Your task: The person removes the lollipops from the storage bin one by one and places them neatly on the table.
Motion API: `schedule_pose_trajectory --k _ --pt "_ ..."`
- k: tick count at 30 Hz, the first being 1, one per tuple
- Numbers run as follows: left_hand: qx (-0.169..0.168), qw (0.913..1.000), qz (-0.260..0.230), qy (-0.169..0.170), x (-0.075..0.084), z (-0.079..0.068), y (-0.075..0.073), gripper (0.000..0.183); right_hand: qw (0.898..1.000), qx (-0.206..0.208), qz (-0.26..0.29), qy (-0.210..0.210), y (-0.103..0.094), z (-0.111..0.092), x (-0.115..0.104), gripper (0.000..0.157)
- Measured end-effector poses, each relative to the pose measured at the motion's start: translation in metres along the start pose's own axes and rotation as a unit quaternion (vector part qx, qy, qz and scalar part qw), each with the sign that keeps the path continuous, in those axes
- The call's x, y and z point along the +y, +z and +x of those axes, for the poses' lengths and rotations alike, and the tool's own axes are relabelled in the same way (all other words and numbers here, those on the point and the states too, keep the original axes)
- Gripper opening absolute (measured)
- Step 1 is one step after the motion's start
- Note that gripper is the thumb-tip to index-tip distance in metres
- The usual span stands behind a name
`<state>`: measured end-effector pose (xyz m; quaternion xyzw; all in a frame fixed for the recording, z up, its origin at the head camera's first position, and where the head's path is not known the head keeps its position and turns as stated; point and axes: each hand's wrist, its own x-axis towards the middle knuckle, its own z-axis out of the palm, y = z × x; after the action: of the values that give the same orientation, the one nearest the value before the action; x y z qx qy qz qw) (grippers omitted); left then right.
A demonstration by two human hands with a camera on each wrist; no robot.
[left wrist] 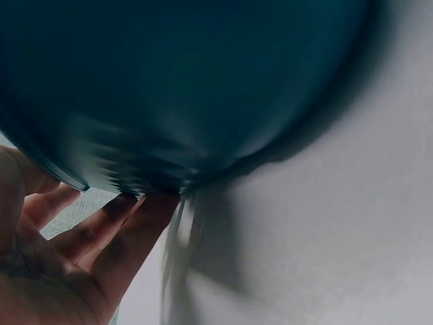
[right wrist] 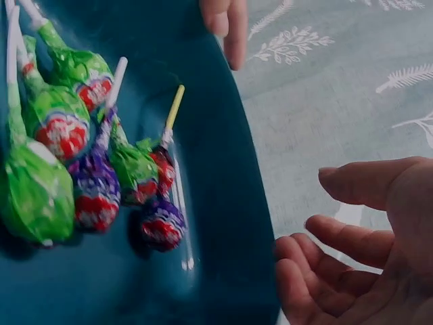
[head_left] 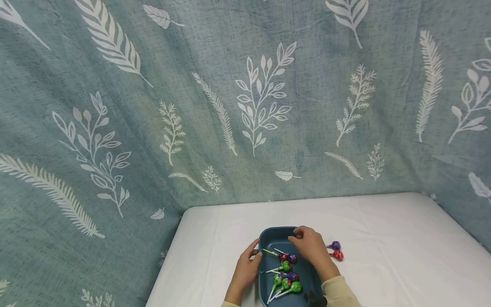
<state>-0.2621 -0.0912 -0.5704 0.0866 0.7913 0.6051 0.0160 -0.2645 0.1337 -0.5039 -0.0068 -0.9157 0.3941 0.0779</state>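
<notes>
A dark blue tray (head_left: 281, 234) with rounded corners holds several wrapped lollipops (head_left: 285, 283) in green, purple and red. My left hand (head_left: 245, 267) grips the tray's left rim, thumb at the edge; in the left wrist view its fingers (left wrist: 145, 220) press the tray's outer side. Over the far right part of the rim is my right hand (head_left: 311, 247). The right wrist view shows this hand (right wrist: 399, 261) with fingers loosely bent, thumb apart, holding nothing, some fingertips against or very near the rim.
Right of the tray, partly behind my right hand, a purple lollipop (head_left: 335, 245) and a red lollipop (head_left: 337, 255) lie on the white table (head_left: 387, 238). A blue-green leaf-print cloth (head_left: 215, 128) hangs behind and beside the table.
</notes>
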Motion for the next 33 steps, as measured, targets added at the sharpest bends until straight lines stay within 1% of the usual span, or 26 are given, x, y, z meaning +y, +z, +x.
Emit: schedule_pose_trajectory --k 5,9,14,18,21,23,25,30,33 --pt "-0.003 1.0000 0.006 0.002 -0.001 0.000 0.000 0.046 1.000 -0.006 -0.030 -0.003 0.010 0.001 0.000 0.027" --pt "-0.004 0.9999 0.011 -0.004 -0.001 0.001 -0.001 0.046 0.998 -0.005 -0.052 -0.017 0.017 0.002 -0.001 0.019" --pt "-0.003 0.9998 0.019 -0.006 -0.001 0.002 -0.001 0.045 0.994 -0.021 -0.100 -0.028 0.026 0.003 0.000 0.008" --pt "-0.003 0.9998 0.015 -0.009 -0.002 0.002 -0.001 0.045 0.989 -0.045 -0.137 -0.019 0.033 0.003 0.001 0.007" --pt "-0.003 0.9999 0.014 -0.007 -0.002 0.002 -0.001 0.045 0.986 -0.066 -0.154 -0.006 0.036 0.003 0.001 0.001" --pt "-0.003 0.9999 0.015 -0.005 -0.003 0.002 -0.001 0.045 0.984 -0.071 -0.163 -0.003 0.037 0.003 0.001 0.006" --pt "-0.003 0.9998 0.017 -0.003 -0.003 0.002 -0.001 0.045 0.984 -0.067 -0.167 -0.007 0.039 0.003 0.001 0.009" --pt "-0.003 0.9999 0.014 -0.007 -0.003 0.002 -0.001 0.045 0.985 -0.039 -0.166 -0.026 0.043 0.003 0.006 0.007" --pt "-0.002 0.9999 0.010 -0.012 -0.002 0.001 -0.001 0.045 0.986 -0.037 -0.163 -0.027 0.045 0.003 0.007 0.008"
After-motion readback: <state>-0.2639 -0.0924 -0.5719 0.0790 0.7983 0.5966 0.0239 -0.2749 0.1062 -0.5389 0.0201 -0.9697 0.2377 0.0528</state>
